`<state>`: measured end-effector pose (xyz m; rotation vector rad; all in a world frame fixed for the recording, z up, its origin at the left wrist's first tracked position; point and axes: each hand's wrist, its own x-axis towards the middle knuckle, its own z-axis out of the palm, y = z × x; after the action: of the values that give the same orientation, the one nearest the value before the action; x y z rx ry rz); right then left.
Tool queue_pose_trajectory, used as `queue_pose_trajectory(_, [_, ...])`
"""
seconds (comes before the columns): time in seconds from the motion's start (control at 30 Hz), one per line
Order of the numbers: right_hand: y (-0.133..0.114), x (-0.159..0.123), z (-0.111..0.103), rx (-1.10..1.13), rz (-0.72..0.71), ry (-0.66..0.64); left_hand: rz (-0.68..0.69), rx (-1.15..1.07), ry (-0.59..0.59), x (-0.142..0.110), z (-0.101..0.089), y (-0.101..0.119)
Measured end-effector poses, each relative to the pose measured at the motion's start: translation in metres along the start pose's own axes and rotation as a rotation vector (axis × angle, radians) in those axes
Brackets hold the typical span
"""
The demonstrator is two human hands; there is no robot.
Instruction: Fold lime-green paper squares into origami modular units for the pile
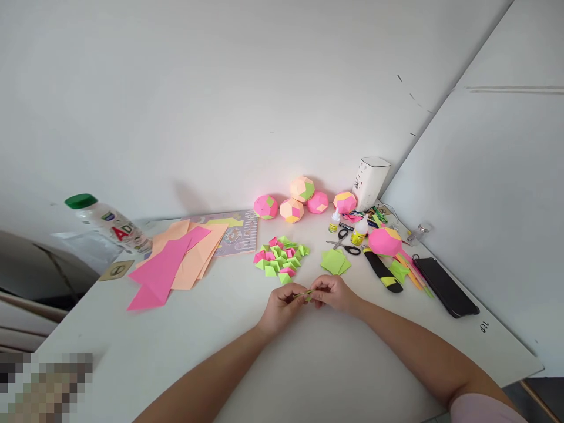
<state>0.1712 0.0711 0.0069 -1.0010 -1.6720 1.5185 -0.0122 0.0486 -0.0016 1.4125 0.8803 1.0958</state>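
Between my two hands is a small piece of green paper (308,295), mostly covered by the fingertips. My left hand (284,305) pinches it from the left, and my right hand (333,294) grips its other side. Just beyond the hands lies a pile of small folded green and pink paper pieces (279,258). A few flat green paper squares (335,262) rest beyond my right hand. Scissors (340,242) with black handles lie open behind those squares.
Several faceted paper balls (291,210) sit along the wall. Pink paper sheets (170,270), peach sheets and a bottle (118,232) are at left. On the right are glue bottles (359,232), a black-and-yellow cutter (382,270), another paper ball (385,241) and a black phone-like case (446,286).
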Motion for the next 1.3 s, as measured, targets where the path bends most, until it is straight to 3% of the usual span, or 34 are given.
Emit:
queue_pose_trajectory(0.27, [-0.001, 0.001, 0.002, 0.011, -0.034, 0.037, -0.04, 0.044, -0.025, -0.001, 0.0, 0.0])
queue_pose_trajectory(0.53, [-0.002, -0.002, 0.004, -0.189, -0.122, -0.023, -0.053, 0.1, -0.024, -0.002, 0.003, 0.003])
queue_pose_trajectory(0.67, [-0.002, -0.003, 0.004, -0.255, -0.155, -0.051, -0.039, 0.106, 0.011, -0.003, 0.005, 0.006])
queue_pose_trajectory(0.87, [0.001, -0.003, 0.005, -0.243, -0.18, -0.012, -0.149, 0.102, 0.083, -0.003, 0.007, 0.009])
queue_pose_trajectory(1.03, [0.007, -0.004, 0.004, -0.408, -0.41, 0.178, -0.15, -0.017, 0.206, 0.0, 0.005, 0.011])
queue_pose_trajectory(1.13, [0.009, -0.005, 0.002, -0.559, -0.542, 0.227, -0.175, 0.029, 0.074, 0.0, 0.003, 0.015])
queue_pose_trajectory(1.2, [0.009, -0.005, 0.001, -0.595, -0.61, 0.194, -0.154, 0.119, -0.01, 0.0, 0.002, 0.017])
queue_pose_trajectory(1.3, [0.007, -0.006, 0.001, -0.641, -0.678, 0.126, -0.163, 0.19, -0.014, 0.0, 0.003, 0.016])
